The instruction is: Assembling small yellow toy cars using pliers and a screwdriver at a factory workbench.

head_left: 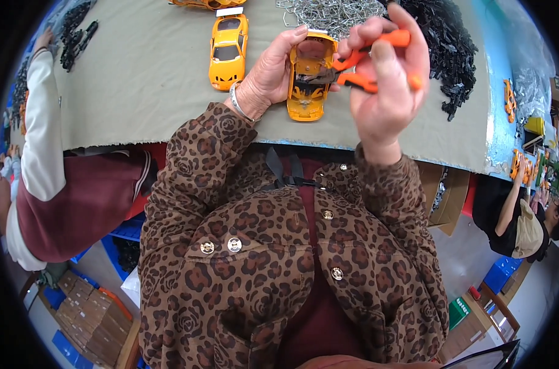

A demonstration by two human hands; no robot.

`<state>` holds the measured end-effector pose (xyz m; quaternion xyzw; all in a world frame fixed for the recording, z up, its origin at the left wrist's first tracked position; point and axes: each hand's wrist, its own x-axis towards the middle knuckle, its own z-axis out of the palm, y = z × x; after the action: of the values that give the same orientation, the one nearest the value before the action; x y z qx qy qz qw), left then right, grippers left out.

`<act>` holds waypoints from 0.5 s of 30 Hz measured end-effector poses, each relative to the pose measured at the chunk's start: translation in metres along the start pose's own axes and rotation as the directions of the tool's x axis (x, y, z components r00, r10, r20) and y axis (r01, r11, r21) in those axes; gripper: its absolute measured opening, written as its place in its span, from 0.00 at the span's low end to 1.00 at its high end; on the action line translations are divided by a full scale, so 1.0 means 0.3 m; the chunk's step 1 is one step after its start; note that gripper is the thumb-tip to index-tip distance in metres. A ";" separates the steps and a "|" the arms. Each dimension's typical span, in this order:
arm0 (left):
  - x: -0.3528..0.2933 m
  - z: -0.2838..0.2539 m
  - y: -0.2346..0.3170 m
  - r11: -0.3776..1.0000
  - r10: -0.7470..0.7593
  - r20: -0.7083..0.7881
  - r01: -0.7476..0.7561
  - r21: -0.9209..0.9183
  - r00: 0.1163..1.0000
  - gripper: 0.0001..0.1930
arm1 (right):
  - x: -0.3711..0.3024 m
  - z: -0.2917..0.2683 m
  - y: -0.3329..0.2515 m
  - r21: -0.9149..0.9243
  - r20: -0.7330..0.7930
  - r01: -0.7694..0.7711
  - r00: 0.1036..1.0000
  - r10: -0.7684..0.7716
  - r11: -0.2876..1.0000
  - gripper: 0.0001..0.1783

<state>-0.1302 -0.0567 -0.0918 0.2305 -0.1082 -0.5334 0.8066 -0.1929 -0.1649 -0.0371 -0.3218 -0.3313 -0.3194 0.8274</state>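
My left hand (pixel 268 72) grips an orange toy car body (pixel 306 106) by its left side, with the hollow underside turned up and dark parts showing inside. In my right hand (pixel 387 92) are orange-handled pliers (pixel 358 80), my fingers wrapped around both handles. The dark jaws of the pliers reach into the car body; what the tips touch is too small to tell. To the left of my left hand, a finished-looking orange toy car (pixel 228 54) with dark windows and a white rear wing stands upright on the cloth-covered table (pixel 144 80).
Behind my hands lies a heap of bent metal wire pieces (pixel 334 17). Black plastic parts (pixel 454 67) are piled at the right, with more black parts (pixel 79 40) at far left. Co-workers sit on both sides, one in a maroon and white jacket (pixel 89 197). Another orange car body (pixel 199 3) lies at the top.
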 end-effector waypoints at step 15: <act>0.043 -0.051 -0.009 0.984 -0.064 0.002 0.063 0.167 0.998 0.30 | -0.209 0.099 -0.080 -0.703 -0.052 -0.001 0.997 -0.051 0.711 0.24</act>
<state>-0.1206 -0.0656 -0.1073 0.2988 -0.1480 -0.5486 0.7667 -0.2571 -0.1372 -0.0596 -0.5965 -0.1615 -0.4432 0.6495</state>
